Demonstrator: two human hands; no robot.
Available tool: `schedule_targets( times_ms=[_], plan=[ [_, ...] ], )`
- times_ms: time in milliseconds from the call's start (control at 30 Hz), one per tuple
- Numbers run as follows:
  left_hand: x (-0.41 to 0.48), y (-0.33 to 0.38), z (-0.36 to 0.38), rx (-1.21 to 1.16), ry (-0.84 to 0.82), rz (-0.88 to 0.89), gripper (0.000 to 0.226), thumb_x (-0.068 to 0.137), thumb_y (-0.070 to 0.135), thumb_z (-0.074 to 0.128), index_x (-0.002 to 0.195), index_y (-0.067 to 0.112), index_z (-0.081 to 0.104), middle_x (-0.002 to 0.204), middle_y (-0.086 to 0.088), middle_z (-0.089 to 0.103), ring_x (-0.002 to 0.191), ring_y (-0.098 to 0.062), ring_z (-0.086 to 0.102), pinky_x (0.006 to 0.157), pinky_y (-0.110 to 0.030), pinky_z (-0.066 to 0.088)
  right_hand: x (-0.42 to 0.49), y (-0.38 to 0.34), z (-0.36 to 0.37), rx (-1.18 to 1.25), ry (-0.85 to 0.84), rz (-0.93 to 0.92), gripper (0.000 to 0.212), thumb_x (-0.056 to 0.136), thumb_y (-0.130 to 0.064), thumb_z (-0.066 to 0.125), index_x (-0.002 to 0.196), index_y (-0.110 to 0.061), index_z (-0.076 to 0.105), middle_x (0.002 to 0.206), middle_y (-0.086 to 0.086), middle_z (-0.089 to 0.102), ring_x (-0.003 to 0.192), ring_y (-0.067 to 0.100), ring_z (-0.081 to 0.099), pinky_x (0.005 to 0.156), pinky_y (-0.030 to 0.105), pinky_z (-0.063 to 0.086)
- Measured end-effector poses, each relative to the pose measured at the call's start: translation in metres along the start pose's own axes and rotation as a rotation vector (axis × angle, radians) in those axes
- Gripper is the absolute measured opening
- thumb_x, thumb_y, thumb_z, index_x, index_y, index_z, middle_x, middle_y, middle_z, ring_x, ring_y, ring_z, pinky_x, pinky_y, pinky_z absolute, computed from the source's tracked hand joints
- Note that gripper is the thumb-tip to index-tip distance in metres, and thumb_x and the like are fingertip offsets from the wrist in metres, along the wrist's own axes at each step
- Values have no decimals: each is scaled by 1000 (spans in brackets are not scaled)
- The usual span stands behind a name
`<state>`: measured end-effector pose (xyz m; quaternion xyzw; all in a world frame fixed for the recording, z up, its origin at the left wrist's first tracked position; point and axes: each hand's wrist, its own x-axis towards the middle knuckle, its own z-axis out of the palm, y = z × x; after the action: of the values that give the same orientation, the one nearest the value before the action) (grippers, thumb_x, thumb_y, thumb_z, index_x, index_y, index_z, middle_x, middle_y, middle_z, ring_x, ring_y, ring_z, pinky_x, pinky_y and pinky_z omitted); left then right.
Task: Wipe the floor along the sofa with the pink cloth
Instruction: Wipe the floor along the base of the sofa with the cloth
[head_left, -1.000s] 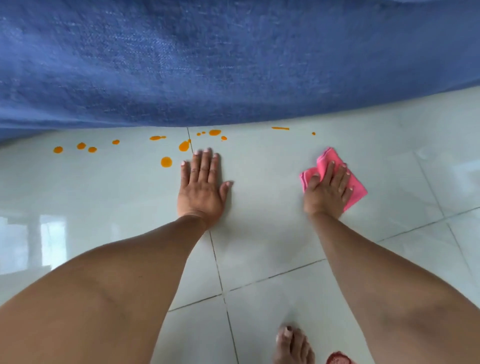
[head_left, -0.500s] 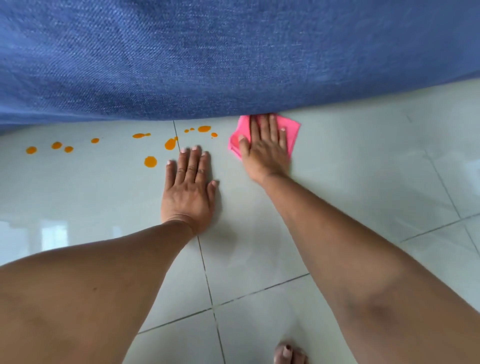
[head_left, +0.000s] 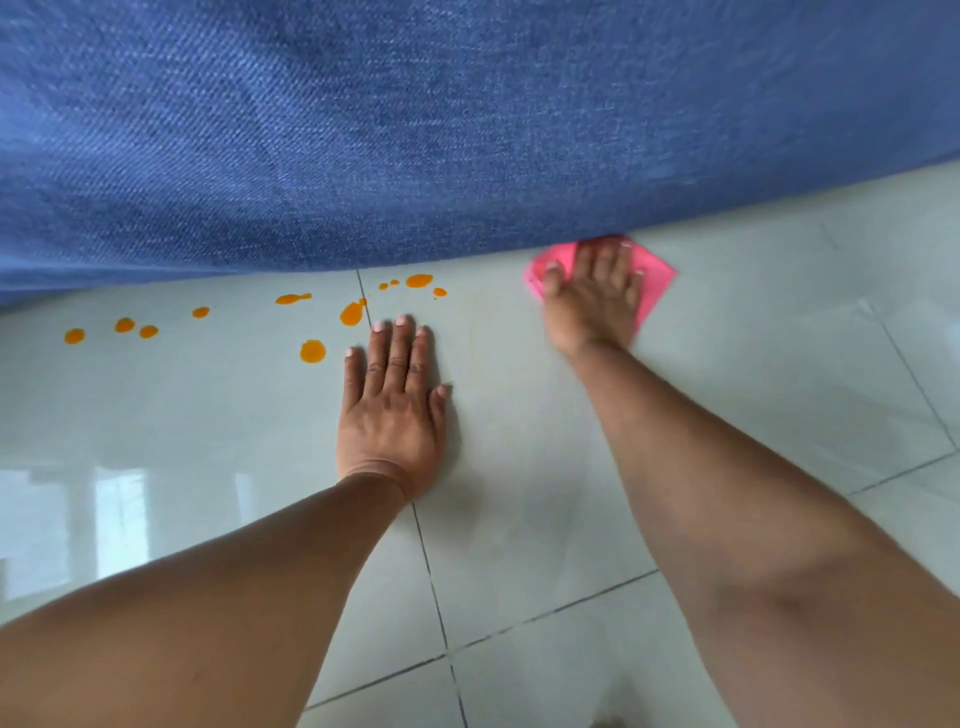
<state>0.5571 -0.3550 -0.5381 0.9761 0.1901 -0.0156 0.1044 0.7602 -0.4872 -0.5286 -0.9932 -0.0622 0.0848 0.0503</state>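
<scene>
The blue fabric sofa (head_left: 415, 130) fills the top of the view, its lower edge meeting the pale tiled floor (head_left: 779, 395). The pink cloth (head_left: 655, 280) lies flat on the floor right against the sofa's edge. My right hand (head_left: 595, 296) presses down on it with fingers spread, fingertips touching the sofa; the hand is blurred. My left hand (head_left: 392, 410) rests flat on the floor, palm down, holding nothing. Several orange spill drops (head_left: 312, 352) dot the floor along the sofa, to the left of the cloth.
Dark grout lines (head_left: 431, 571) cross the glossy tiles. Window light reflects on the floor at the left (head_left: 119, 509). Both my forearms reach in from the bottom of the view.
My right hand slid the pink cloth up to the sofa's edge beside the orange drops, then back to the right along it. My left hand stayed planted on the floor.
</scene>
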Motion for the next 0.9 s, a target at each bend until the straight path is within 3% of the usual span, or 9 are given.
schedule_targets(
  times_ms=[133,233,300,367,500,567,667,767,900],
  plan=[
    [0,-1,-3,-19,-8,15,60,97,30,17,155,15,8,164,-3,3,150,-22,-4,121,-44,-3,-69,-46,14,-60,-16,-392,67,98,-47,25,158,-20,15,167,7,11,154,25,5,124,48,4],
    [-1,-2,-2,-16,-6,15,61,96,27,19,155,14,7,163,-3,2,150,-21,-5,121,-43,-3,-114,-1,13,-79,-55,-632,66,96,-45,25,158,-22,20,166,5,15,153,23,11,124,47,10],
    [-2,-2,-1,-15,-4,18,63,94,28,20,155,13,7,163,-3,2,150,-21,-5,121,-43,-3,-105,43,8,-121,-59,-587,65,97,-44,23,158,-22,17,167,4,13,154,22,9,124,46,8],
    [-2,-2,-1,-15,-1,15,64,94,28,18,155,13,8,163,-3,2,150,-21,-5,121,-43,-4,-74,67,1,-128,-45,-352,63,100,-42,19,159,-21,11,168,4,7,154,21,3,124,46,4],
    [-1,-1,1,-6,3,15,63,94,29,15,155,13,6,163,-3,1,150,-21,-6,121,-43,-5,-22,26,-4,-25,-23,6,65,102,-45,22,159,-19,4,168,8,-1,154,24,-4,123,47,-2],
    [-1,-1,2,7,1,23,63,94,29,15,155,12,6,163,-4,1,150,-21,-7,121,-43,-6,-21,-10,3,-15,-31,-31,67,101,-47,23,158,-17,6,168,9,0,154,26,-4,123,48,-1],
    [1,-2,0,-5,6,23,61,97,26,20,155,12,8,163,-4,2,150,-21,-6,121,-43,-5,-60,-52,13,-62,-36,-299,67,99,-49,23,159,-19,10,168,7,4,154,24,-2,123,47,-1],
    [0,-2,-6,-52,1,25,61,99,22,28,154,11,6,163,-4,2,149,-19,-8,121,-41,-6,-111,-34,13,-77,-83,-546,67,97,-48,17,159,-22,12,168,4,5,154,21,0,124,46,3],
    [-16,-36,-22,3,36,15,63,94,24,28,152,7,13,161,-7,7,149,-25,3,121,-45,-5,-96,22,4,-118,-72,-425,62,101,-41,18,159,-22,7,167,3,1,154,20,-2,124,44,-1]
  ],
)
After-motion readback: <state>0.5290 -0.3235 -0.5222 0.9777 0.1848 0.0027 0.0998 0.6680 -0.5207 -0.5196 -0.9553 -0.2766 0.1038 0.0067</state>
